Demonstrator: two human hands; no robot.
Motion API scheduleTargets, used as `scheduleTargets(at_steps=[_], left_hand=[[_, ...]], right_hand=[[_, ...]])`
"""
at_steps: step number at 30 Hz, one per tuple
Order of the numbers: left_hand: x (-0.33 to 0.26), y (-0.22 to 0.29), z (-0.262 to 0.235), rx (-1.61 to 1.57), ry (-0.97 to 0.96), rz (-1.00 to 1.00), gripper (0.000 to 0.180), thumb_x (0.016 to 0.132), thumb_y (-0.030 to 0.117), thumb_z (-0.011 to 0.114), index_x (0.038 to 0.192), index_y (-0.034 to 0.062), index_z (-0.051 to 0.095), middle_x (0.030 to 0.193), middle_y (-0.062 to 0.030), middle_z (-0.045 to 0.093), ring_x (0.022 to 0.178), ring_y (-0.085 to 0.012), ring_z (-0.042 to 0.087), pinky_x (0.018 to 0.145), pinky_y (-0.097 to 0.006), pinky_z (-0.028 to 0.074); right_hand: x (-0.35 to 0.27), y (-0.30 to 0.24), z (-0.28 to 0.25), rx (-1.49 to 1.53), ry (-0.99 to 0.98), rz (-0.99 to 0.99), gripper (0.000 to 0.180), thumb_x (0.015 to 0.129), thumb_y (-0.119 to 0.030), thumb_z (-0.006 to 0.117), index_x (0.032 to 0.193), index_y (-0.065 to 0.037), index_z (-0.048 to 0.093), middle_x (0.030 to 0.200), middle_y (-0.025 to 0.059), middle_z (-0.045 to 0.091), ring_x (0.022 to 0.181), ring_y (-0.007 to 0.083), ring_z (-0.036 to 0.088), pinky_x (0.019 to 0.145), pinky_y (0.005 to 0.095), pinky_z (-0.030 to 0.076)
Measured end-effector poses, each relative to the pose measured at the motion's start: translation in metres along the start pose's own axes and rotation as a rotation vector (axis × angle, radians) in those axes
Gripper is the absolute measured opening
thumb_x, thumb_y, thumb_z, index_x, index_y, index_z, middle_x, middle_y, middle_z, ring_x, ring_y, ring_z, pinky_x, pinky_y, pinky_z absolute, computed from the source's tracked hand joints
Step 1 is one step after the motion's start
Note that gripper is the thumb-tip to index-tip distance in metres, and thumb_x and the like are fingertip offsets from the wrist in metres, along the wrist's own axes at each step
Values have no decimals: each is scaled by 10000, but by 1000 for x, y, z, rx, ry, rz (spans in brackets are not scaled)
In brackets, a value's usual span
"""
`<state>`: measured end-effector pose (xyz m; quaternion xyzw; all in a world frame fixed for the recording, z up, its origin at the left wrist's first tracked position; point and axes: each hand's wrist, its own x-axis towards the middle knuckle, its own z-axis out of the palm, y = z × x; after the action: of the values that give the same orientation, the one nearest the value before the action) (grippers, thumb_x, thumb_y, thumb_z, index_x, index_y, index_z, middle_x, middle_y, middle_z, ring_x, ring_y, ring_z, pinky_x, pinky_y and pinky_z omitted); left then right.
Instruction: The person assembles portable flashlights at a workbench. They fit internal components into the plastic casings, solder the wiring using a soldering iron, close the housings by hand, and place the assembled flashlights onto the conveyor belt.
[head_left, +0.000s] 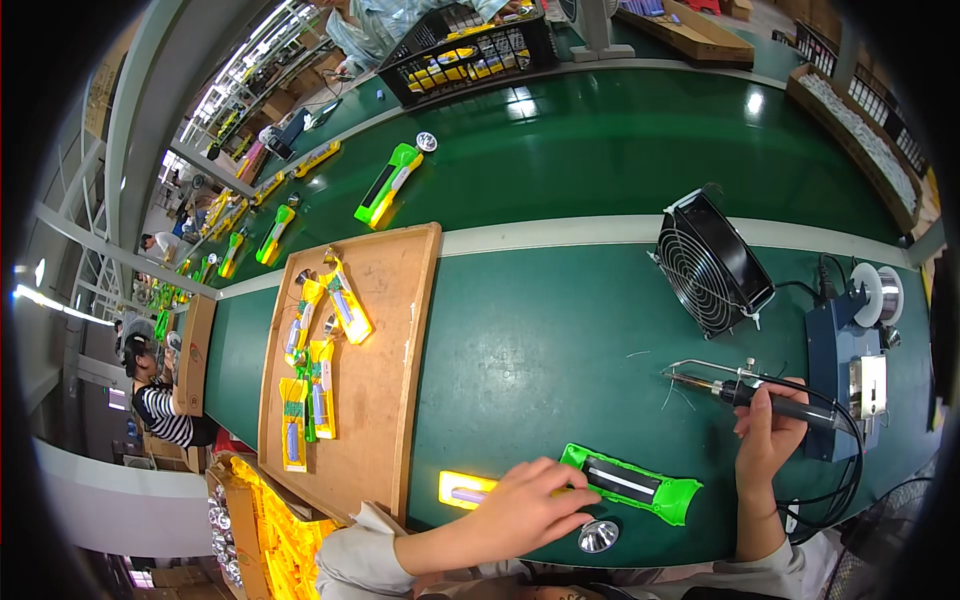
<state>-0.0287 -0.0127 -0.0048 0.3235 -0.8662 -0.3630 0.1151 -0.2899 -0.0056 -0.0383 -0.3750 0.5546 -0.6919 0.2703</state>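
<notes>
My left hand (527, 509) rests on a yellow and green plastic torch housing (630, 483) lying open near the table's front edge, pinning it down. A silver reflector cup (598, 537) lies just in front of that hand. My right hand (768, 428) grips the black handle of a soldering iron (735, 390), its tip pointing left above the green table, a little behind the housing. A cable runs from the iron to the blue soldering station (840, 370) at the right.
A wooden board (385, 380) at left carries several open yellow and green housings (318, 350). A black fan (708, 262) stands behind, with a solder spool (882, 293) to its right. More housings ride the conveyor (560, 160). Another person (155, 395) sits far left.
</notes>
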Motion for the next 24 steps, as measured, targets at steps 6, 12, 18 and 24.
scheduleTargets(at_steps=[6,12,18,24], left_hand=[[-3,-1,18,58,102,-39,168,729,171,641,887,123,609,857,33,564,823,-178,503,692,-300,387],[-3,0,25,233,128,25,178,684,142,655,853,134,598,856,32,575,824,-163,507,698,-281,363],[1,1,21,220,210,-3,154,687,93,641,825,107,575,816,11,565,787,-179,507,694,-302,366],[-2,-3,11,130,379,-160,136,709,49,632,825,75,565,788,-39,568,729,-216,518,664,-324,382]], right_hand=[[-1,0,4,-57,-16,-2,181,775,-66,593,842,1,439,719,52,491,488,71,509,398,164,404],[-1,0,5,-112,5,39,207,769,-92,606,835,-1,432,658,49,506,461,73,505,394,159,401],[-1,-1,6,-91,6,44,168,783,-78,573,839,-2,434,660,50,504,445,61,487,387,154,390],[-2,0,5,-99,16,53,145,800,-85,553,847,-3,442,667,38,481,424,50,457,383,154,380]])
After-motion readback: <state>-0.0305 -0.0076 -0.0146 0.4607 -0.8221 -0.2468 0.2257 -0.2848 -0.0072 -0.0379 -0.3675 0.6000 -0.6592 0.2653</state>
